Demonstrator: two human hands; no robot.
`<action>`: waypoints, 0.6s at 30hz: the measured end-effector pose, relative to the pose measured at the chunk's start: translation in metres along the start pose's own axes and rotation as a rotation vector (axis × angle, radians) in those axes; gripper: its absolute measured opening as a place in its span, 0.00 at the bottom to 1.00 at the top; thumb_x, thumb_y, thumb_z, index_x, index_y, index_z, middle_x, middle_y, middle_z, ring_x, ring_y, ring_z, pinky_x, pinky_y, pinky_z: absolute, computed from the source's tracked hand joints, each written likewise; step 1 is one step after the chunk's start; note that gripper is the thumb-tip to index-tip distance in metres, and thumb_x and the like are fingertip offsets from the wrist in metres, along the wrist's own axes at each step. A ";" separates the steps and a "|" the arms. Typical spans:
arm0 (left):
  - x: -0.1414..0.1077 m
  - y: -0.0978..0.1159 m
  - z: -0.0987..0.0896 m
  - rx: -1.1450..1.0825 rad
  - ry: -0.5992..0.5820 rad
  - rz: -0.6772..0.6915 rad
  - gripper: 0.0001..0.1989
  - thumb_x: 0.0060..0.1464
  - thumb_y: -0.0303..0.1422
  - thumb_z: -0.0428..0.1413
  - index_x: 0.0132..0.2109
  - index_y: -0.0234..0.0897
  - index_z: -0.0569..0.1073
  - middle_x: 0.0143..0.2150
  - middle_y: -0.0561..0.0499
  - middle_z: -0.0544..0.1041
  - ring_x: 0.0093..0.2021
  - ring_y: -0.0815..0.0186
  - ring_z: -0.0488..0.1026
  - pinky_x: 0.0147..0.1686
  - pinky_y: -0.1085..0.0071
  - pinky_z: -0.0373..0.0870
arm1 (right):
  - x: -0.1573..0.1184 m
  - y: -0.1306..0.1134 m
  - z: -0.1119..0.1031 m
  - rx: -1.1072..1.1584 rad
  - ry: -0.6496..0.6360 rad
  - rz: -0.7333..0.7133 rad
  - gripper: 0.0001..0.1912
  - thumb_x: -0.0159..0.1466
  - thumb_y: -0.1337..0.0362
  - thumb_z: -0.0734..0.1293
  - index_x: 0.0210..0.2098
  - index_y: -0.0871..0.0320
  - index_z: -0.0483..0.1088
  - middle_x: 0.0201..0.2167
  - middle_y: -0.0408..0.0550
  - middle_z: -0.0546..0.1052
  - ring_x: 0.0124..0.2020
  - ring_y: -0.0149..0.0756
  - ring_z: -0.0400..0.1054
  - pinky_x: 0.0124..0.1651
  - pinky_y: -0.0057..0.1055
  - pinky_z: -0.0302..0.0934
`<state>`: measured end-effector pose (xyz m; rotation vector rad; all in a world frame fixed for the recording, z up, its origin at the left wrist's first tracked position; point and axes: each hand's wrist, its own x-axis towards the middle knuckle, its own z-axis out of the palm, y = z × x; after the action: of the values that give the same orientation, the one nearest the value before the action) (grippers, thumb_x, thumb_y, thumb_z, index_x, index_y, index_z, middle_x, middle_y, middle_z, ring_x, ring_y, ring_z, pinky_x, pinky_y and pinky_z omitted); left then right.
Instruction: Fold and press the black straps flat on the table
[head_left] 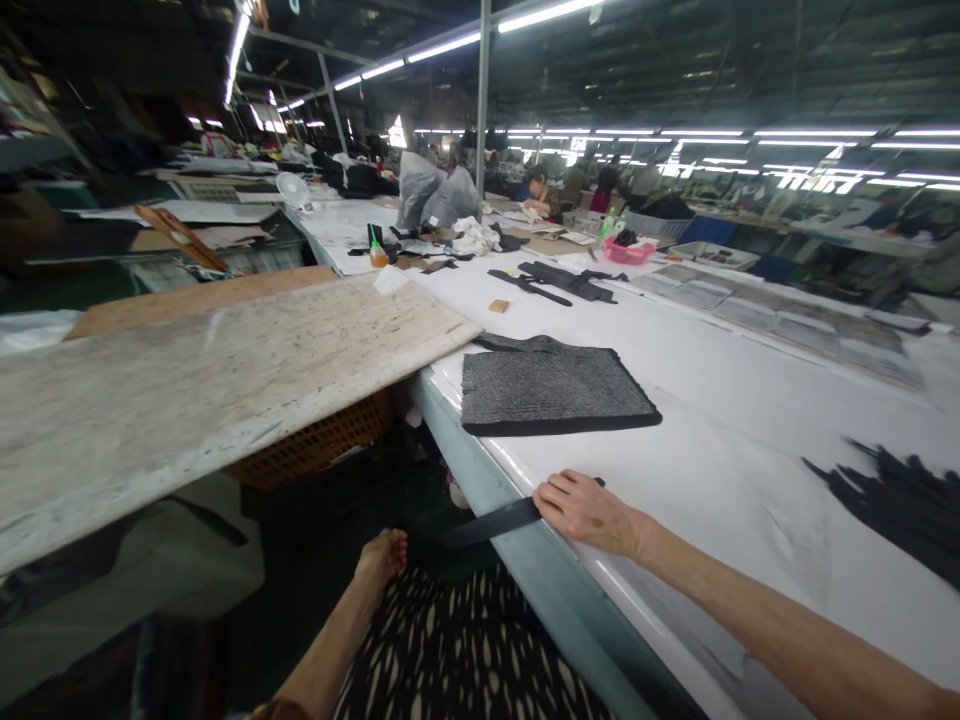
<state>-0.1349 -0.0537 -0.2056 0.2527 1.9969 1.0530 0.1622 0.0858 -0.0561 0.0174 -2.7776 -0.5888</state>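
Observation:
My right hand (581,511) rests at the near edge of the white table (720,450), its fingers closed on a narrow dark strip (487,524). One end of the strip hangs past the edge, blurred, toward my left hand. Below and left of the table edge, my left hand (385,554) is curled; what it holds, if anything, is hidden. Beyond my right hand a grey ribbed fabric piece with a black border (555,388) lies flat on the table.
A stained board (225,360) juts in from the left, above an orange crate (315,440). Dark strips (892,500) lie at the right. Farther back are a small tan block (499,305), dark fabric pieces (570,280), a pink basket (628,250) and a seated person (537,192).

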 end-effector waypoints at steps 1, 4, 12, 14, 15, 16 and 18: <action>-0.003 0.006 0.001 -0.003 -0.006 0.013 0.10 0.51 0.35 0.53 0.24 0.35 0.67 0.21 0.53 0.69 0.24 0.66 0.69 0.30 0.66 0.68 | 0.000 0.000 0.000 -0.002 -0.002 -0.001 0.09 0.62 0.78 0.58 0.34 0.64 0.68 0.30 0.46 0.68 0.30 0.32 0.58 0.30 0.31 0.50; -0.027 0.032 0.017 -0.028 -0.087 0.145 0.10 0.45 0.38 0.55 0.28 0.34 0.72 0.28 0.47 0.75 0.33 0.60 0.72 0.36 0.65 0.68 | 0.000 0.000 -0.001 -0.006 -0.009 -0.011 0.09 0.63 0.78 0.57 0.34 0.64 0.67 0.30 0.47 0.68 0.30 0.32 0.58 0.31 0.31 0.50; -0.111 0.096 0.085 0.047 -0.644 0.574 0.15 0.46 0.43 0.55 0.27 0.33 0.75 0.23 0.53 0.71 0.28 0.66 0.64 0.30 0.71 0.59 | 0.001 0.000 -0.001 -0.007 -0.073 -0.013 0.09 0.64 0.75 0.56 0.34 0.62 0.67 0.30 0.46 0.67 0.31 0.33 0.59 0.31 0.32 0.50; -0.113 0.097 0.089 0.004 -0.643 0.495 0.15 0.43 0.42 0.57 0.24 0.33 0.74 0.20 0.55 0.67 0.25 0.69 0.61 0.27 0.72 0.56 | 0.000 0.000 0.000 0.002 -0.064 -0.006 0.10 0.65 0.75 0.56 0.33 0.62 0.67 0.30 0.46 0.67 0.31 0.33 0.59 0.31 0.32 0.50; -0.111 0.096 0.089 -0.024 -0.648 0.463 0.14 0.42 0.42 0.58 0.24 0.33 0.73 0.19 0.55 0.66 0.24 0.69 0.60 0.27 0.72 0.55 | -0.001 0.001 0.000 0.007 -0.056 0.000 0.10 0.65 0.75 0.56 0.33 0.62 0.67 0.30 0.46 0.67 0.31 0.33 0.59 0.31 0.32 0.50; -0.109 0.095 0.089 -0.047 -0.661 0.438 0.14 0.41 0.42 0.58 0.23 0.33 0.73 0.19 0.55 0.66 0.24 0.69 0.59 0.27 0.72 0.55 | -0.003 0.002 0.001 0.013 -0.047 0.010 0.10 0.65 0.75 0.56 0.33 0.62 0.67 0.30 0.46 0.67 0.31 0.33 0.59 0.31 0.32 0.51; -0.106 0.093 0.089 -0.069 -0.692 0.402 0.14 0.40 0.42 0.59 0.23 0.33 0.73 0.19 0.55 0.67 0.24 0.70 0.60 0.28 0.72 0.56 | -0.011 0.005 0.001 0.028 -0.034 0.041 0.10 0.65 0.75 0.56 0.34 0.63 0.67 0.30 0.46 0.68 0.31 0.33 0.59 0.32 0.32 0.52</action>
<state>-0.0197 0.0021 -0.0992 0.8800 1.3055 1.0814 0.1725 0.0917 -0.0586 -0.0440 -2.8116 -0.5445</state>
